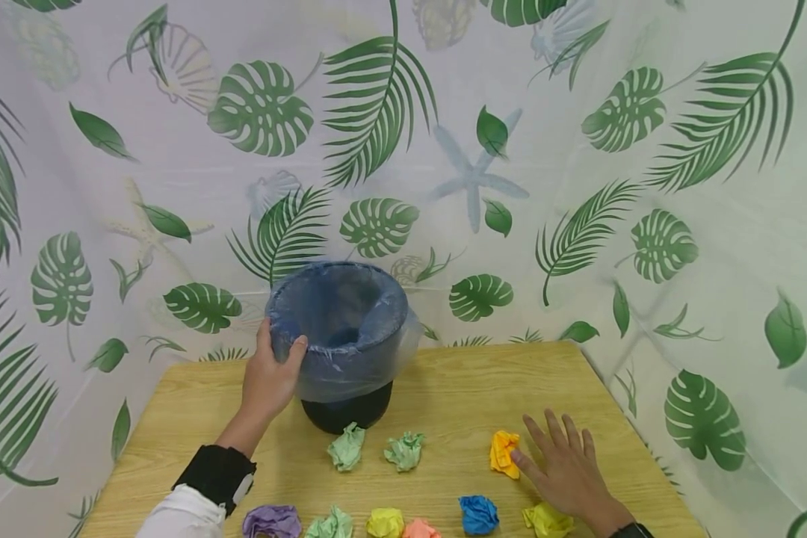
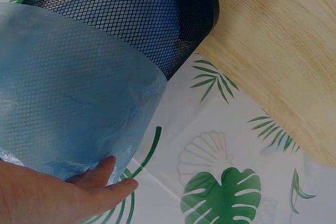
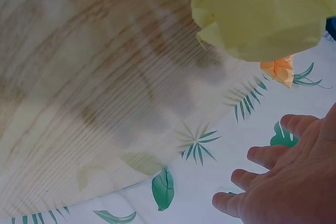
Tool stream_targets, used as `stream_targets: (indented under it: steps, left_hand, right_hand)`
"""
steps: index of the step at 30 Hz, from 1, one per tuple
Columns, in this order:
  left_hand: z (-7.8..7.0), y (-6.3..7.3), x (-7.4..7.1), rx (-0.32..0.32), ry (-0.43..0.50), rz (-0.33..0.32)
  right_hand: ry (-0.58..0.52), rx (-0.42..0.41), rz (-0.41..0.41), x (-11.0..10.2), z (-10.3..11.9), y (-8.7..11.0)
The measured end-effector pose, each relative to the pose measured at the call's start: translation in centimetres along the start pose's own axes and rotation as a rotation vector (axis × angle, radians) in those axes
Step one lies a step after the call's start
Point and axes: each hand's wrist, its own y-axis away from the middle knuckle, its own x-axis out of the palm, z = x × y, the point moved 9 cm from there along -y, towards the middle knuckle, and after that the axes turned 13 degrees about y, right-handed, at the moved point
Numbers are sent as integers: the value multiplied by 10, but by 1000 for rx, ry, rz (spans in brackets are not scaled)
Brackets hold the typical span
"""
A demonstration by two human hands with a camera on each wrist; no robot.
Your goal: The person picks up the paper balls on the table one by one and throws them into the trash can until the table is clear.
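Head view: on the wooden table (image 1: 453, 407), a black mesh bin (image 1: 346, 407) stands with a translucent blue liner (image 1: 359, 371) folded over its rim. At about 8 o'clock on that rim, the left hand (image 1: 271, 381) grasps the lined edge, thumb lapped over it. With the bin as clock centre, the right hand (image 1: 565, 463) is out at 4 o'clock, palm down, released, fingers spread. An orange paper ball (image 1: 504, 454) sits at the right hand's 9 o'clock, right by the thumb; whether they touch I cannot tell. A yellow paper ball (image 1: 548, 519) is at the same hand's 7 o'clock. Two pale green paper balls lie nearest the bin, one (image 1: 346, 447) at 6 o'clock, the other (image 1: 405, 451) at 5. Farther out, a purple paper ball (image 1: 272, 521) lies at 7 o'clock and a blue one (image 1: 479, 515) between 4 and 5.
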Motion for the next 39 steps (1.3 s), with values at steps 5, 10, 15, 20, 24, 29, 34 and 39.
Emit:
stream_targets:
  steps: [5,10,15,20,24,29,34,39]
  left_hand:
    - [-5,-1,14,7,-8,15]
    - [-11,-2,27,12,-2,28]
    - [-17,-1,38,14,-1,55]
    - [-20,0,48,6,2,98]
    - [-21,0,53,10,-10,109]
    - [-19,0,52,13,-19,109]
    - [-13,0,51,20,11,118]
    - [-9,3,50,78,40,127]
  right_hand:
    - [-5,-1,-4,-1,1,0]
    - [-6,-2,-5,0,1,0]
    - [4,-5,-13,0,0,0]
    - [-2,-3,-16,-2,-1,1]
    - [-10,-2,-7,-4,-1,2]
    - [-4,0,-3,-2,0,2]
    - [-9,4,0,-1,-1,3]
    - [-12,1,1,-1,1,3]
